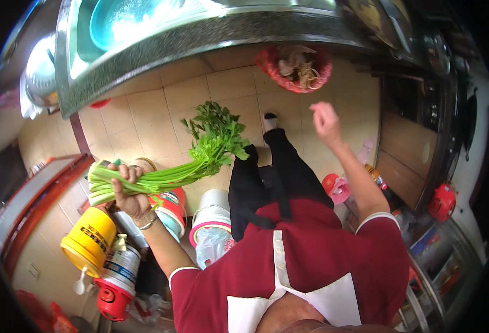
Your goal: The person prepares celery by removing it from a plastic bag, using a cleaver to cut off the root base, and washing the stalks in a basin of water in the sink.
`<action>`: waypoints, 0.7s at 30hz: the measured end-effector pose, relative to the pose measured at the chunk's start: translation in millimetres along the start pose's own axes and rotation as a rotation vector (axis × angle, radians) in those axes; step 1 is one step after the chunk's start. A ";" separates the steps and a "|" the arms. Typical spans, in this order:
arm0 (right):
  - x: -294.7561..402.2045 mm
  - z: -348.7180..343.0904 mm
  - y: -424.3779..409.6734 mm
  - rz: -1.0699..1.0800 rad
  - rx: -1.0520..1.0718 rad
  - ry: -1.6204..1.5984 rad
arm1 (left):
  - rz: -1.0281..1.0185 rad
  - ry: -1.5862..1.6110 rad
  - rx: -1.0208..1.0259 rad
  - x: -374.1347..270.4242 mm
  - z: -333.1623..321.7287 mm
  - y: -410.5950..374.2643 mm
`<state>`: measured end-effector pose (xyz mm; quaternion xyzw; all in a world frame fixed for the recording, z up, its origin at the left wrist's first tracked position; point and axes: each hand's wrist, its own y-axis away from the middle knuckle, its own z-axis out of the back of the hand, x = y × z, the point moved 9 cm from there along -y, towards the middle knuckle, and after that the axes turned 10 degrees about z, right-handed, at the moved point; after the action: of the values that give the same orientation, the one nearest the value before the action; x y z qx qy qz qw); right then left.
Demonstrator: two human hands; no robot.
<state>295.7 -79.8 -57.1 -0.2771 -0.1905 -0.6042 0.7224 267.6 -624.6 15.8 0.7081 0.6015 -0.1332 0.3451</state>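
Note:
My left hand [130, 189] grips a bunch of celery [173, 177] by the pale lower ends of its stalks. The leafy top [219, 129] points away to the upper right, over the tiled floor, and hangs near my knee. A bracelet circles the left wrist. Out to the right, my right hand [327, 123] is raised with its fingers curled in and nothing visible in them; it is slightly blurred. Beyond that hand, a red plastic bag [269, 68] stands below the counter with what look like garlic bulbs or similar roots [296, 66] inside.
A dark stone counter edge [211, 37] runs across the front, with a sink holding a teal basin [103, 25]. Left of my legs stand a white bucket [213, 204], a red bucket [176, 204] and a yellow bucket [90, 237]. A wooden cabinet [407, 154] is at the right.

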 end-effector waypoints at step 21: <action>-398.1 -392.0 84.8 -0.502 0.411 0.307 | -0.384 0.470 0.076 145.3 233.1 -20.2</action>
<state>276.7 -11.6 -617.8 0.0233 -0.2595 -0.7464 0.6124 336.4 -664.6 -247.8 0.6053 0.7823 -0.0508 0.1381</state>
